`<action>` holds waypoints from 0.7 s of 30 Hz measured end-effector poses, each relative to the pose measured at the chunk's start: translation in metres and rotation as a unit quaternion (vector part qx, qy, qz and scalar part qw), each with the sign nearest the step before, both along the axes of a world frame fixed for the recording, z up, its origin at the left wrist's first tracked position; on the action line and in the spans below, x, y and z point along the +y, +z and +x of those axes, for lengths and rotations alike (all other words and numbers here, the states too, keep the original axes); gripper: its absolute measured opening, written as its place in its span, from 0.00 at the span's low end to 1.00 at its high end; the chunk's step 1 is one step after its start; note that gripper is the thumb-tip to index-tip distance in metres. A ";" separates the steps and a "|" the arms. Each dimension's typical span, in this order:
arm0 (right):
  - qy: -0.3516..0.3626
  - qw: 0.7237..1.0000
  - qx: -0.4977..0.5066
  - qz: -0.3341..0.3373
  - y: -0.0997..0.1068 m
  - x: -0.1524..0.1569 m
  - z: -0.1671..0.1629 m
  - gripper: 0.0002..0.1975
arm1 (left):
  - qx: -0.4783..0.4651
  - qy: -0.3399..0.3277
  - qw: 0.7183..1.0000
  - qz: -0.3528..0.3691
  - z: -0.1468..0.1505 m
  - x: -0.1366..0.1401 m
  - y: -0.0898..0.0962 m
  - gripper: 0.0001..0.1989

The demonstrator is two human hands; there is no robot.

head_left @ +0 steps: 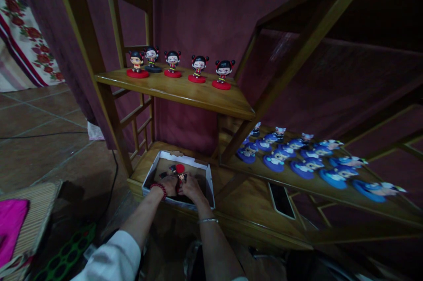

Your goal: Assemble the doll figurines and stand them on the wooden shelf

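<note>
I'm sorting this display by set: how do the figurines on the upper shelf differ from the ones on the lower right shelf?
The upper-shelf figurines stand on red round bases, apart from one on a dark base; the lower-shelf figurines have blue bases. The upper ones have black hair and form a single row of five; the lower ones look blue and white and crowd in several rows, far more of them. Both sets are small toys on round bases on wooden shelves.
</note>
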State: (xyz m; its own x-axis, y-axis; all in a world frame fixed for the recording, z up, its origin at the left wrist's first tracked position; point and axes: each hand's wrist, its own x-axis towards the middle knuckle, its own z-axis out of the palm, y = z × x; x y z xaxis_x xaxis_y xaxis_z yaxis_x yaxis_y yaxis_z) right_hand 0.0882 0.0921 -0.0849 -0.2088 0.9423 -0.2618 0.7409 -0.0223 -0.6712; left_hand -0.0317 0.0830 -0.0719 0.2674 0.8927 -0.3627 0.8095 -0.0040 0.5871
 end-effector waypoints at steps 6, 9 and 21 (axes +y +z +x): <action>-0.017 0.999 0.023 -0.030 0.002 0.000 -0.002 0.16 | 0.059 -0.017 0.998 0.013 -0.001 0.001 0.004 0.16; -0.028 1.000 0.002 -0.012 0.001 0.001 0.001 0.15 | 0.071 -0.010 0.997 0.022 -0.002 0.001 0.007 0.15; -0.013 0.996 -0.009 0.083 0.010 -0.007 0.006 0.10 | -0.014 0.007 0.998 0.064 -0.008 -0.006 0.016 0.20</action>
State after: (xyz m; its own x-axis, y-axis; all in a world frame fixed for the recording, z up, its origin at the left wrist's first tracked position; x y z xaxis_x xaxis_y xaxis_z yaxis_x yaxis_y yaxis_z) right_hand 0.0947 0.0856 -0.0746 -0.1797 0.9781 -0.1049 0.7530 0.0681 -0.6545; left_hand -0.0398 0.0775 -0.0563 0.2624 0.9353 -0.2375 0.7932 -0.0688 0.6051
